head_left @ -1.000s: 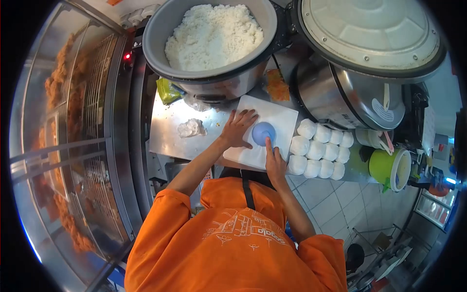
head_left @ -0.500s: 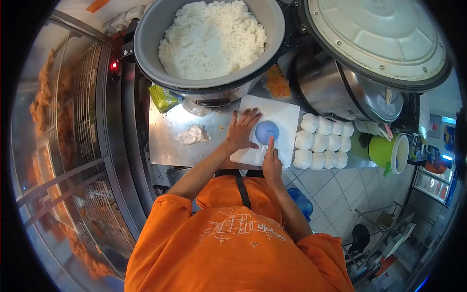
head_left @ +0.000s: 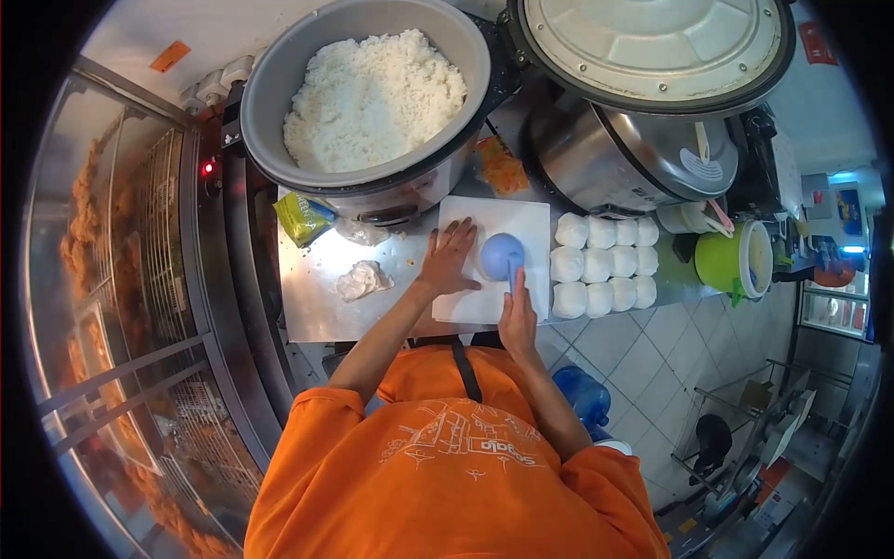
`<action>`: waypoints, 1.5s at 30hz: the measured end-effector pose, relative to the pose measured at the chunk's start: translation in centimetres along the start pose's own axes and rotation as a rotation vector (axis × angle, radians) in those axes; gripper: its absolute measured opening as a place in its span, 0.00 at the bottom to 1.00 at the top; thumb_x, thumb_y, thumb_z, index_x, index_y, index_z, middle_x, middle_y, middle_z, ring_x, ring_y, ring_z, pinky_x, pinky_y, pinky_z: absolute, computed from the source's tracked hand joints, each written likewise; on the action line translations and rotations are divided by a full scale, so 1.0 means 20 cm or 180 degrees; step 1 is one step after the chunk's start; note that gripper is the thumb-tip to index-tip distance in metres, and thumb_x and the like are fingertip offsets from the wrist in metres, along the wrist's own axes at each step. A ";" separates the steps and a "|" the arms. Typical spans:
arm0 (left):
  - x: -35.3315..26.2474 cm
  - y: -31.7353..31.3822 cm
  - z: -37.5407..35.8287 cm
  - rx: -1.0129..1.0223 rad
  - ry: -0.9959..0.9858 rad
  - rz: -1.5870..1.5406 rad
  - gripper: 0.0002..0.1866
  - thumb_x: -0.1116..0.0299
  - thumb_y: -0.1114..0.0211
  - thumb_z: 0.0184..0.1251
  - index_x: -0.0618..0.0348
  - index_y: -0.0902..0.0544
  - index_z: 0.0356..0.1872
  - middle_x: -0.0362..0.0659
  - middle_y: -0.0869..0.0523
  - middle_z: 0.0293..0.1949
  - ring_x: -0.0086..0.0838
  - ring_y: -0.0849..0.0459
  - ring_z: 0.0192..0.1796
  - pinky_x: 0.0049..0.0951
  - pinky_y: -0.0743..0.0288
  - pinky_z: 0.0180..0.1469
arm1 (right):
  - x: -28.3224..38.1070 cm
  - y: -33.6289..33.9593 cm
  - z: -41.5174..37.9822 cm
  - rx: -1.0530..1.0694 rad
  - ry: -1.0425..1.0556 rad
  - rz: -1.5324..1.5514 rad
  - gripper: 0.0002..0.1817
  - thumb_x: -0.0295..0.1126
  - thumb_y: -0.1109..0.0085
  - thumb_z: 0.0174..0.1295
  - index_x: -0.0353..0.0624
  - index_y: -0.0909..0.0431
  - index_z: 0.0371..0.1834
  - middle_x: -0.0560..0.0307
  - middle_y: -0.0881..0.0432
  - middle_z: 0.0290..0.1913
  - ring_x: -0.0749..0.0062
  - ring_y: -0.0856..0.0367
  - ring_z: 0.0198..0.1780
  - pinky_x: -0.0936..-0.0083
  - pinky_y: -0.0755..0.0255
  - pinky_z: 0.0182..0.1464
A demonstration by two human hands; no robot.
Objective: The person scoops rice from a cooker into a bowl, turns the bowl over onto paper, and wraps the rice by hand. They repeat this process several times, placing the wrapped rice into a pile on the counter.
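Note:
A blue ladle (head_left: 501,253) rests bowl-down on a stack of white paper sheets (head_left: 527,219), its rounded back facing up. My right hand (head_left: 518,321) is closed around its handle, at the near edge of the paper. Flat on the left part of the sheets lies my left hand (head_left: 448,261), its fingers spread and the thumb pointing toward the ladle. Whatever lies beneath the ladle's bowl is hidden. Right of the paper, several white wrapped bundles (head_left: 598,265) sit in tight rows.
A large open rice cooker (head_left: 261,140) holds white rice (head_left: 372,101) behind the paper. Beside it stands a second cooker (head_left: 601,158) with its lid raised. A crumpled plastic bag (head_left: 364,279) and green packet (head_left: 303,219) lie left; a green bucket (head_left: 722,263) stands right.
The whole view has shifted slightly. My right hand sits farther back on the ladle's handle, with the index finger off the bowl. My left hand stays flat on the paper.

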State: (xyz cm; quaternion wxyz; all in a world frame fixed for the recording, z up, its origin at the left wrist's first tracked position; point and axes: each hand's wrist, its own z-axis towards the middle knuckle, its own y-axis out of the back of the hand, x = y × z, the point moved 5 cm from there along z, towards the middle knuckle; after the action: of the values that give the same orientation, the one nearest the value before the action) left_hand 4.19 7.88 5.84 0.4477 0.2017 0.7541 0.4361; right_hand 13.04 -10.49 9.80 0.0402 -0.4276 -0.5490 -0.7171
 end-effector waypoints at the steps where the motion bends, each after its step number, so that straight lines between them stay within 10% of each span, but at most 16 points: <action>1: 0.01 -0.01 -0.01 -0.0077 -0.0101 -0.0296 0.64 0.43 0.18 0.49 0.54 0.46 0.84 0.48 0.47 0.85 0.45 0.53 0.87 0.62 0.59 0.83 | 0.05 0.06 0.01 -0.0166 0.0118 0.0123 0.34 0.24 0.48 0.75 0.38 0.45 0.83 0.32 0.18 0.50 0.33 0.15 0.48 0.52 0.18 0.49; 5: 0.01 0.19 -0.19 -0.1304 -0.0111 -0.0300 0.41 0.53 0.24 0.63 0.60 0.28 0.74 0.56 0.27 0.74 0.48 0.32 0.78 0.56 0.39 0.77 | 0.38 0.35 0.16 -0.0921 0.0990 0.0124 0.31 0.23 0.47 0.75 0.29 0.42 0.79 0.29 0.19 0.59 0.34 0.15 0.55 0.58 0.19 0.54; 7: 0.13 0.26 -0.36 -0.1392 0.1103 -0.1700 0.17 0.61 0.30 0.70 0.65 0.12 0.49 0.56 0.10 0.50 0.50 0.14 0.55 0.46 0.22 0.59 | 0.53 0.48 0.28 -0.0949 0.1060 0.1423 0.28 0.23 0.47 0.75 0.22 0.38 0.75 0.28 0.20 0.63 0.39 0.15 0.58 0.63 0.20 0.57; 10: 0.23 0.23 -0.58 -0.1698 0.1918 -0.1686 0.13 0.67 0.32 0.71 0.66 0.12 0.29 0.52 0.10 0.32 0.49 0.13 0.37 0.43 0.20 0.44 | 1.10 0.74 0.68 -0.0752 0.2026 0.1146 0.29 0.26 0.38 0.71 0.35 0.30 0.75 0.39 0.17 0.56 0.48 0.14 0.49 0.66 0.20 0.52; 14: 0.13 0.15 -0.68 -0.1903 0.1340 -0.1070 0.06 0.71 0.31 0.67 0.63 0.11 0.39 0.52 0.10 0.38 0.49 0.13 0.43 0.45 0.20 0.50 | 1.38 0.84 0.84 -0.1142 0.2479 0.0909 0.28 0.28 0.31 0.67 0.48 0.22 0.72 0.48 0.16 0.50 0.55 0.16 0.42 0.69 0.21 0.47; 16: -0.06 0.11 -0.63 -0.1801 -0.0177 -0.1008 0.11 0.72 0.29 0.63 0.58 0.12 0.47 0.48 0.11 0.45 0.45 0.15 0.52 0.44 0.23 0.57 | 1.30 0.96 0.78 -0.1624 0.2748 0.0764 0.21 0.27 0.30 0.66 0.43 0.16 0.62 0.48 0.15 0.49 0.57 0.15 0.42 0.71 0.21 0.45; 19: -0.23 0.05 -0.55 -0.1036 -0.0554 -0.0765 0.18 0.70 0.27 0.61 0.52 0.13 0.54 0.42 0.13 0.51 0.39 0.20 0.61 0.42 0.28 0.64 | 0.93 0.88 0.60 -0.1394 0.1980 0.0915 0.04 0.25 0.31 0.66 0.37 0.15 0.40 0.51 0.14 0.38 0.62 0.15 0.38 0.70 0.22 0.42; 25: -0.15 -0.12 -0.45 -0.0860 -0.0770 -0.0586 0.11 0.63 0.26 0.60 0.50 0.09 0.43 0.35 0.13 0.50 0.33 0.22 0.61 0.38 0.30 0.65 | 0.03 0.28 0.06 0.0493 0.0618 0.0090 0.11 0.34 0.25 0.62 0.42 0.16 0.40 0.56 0.19 0.40 0.56 0.18 0.45 0.62 0.25 0.47; 30: -0.13 -0.06 -0.38 -0.0563 -0.0831 -0.0660 0.08 0.61 0.27 0.64 0.51 0.08 0.39 0.36 0.11 0.45 0.34 0.20 0.59 0.38 0.29 0.63 | -0.01 0.20 -0.03 0.0689 0.0701 -0.0284 0.20 0.39 0.24 0.60 0.47 0.14 0.54 0.55 0.22 0.57 0.55 0.23 0.58 0.58 0.32 0.61; 45: -0.13 0.12 -0.22 -0.0278 -0.0188 -0.1071 0.10 0.72 0.28 0.63 0.61 0.09 0.45 0.51 0.08 0.46 0.48 0.11 0.48 0.41 0.18 0.53 | -0.13 0.11 0.32 0.0999 0.0349 -0.0214 0.06 0.32 0.29 0.59 0.45 0.17 0.33 0.55 0.15 0.40 0.54 0.16 0.44 0.57 0.23 0.48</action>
State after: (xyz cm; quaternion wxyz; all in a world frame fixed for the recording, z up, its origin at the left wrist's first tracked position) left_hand 1.56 5.25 10.14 0.5447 0.0658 0.7441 0.3813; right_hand 19.41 -7.22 10.02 0.1123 -0.3577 -0.6652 -0.6457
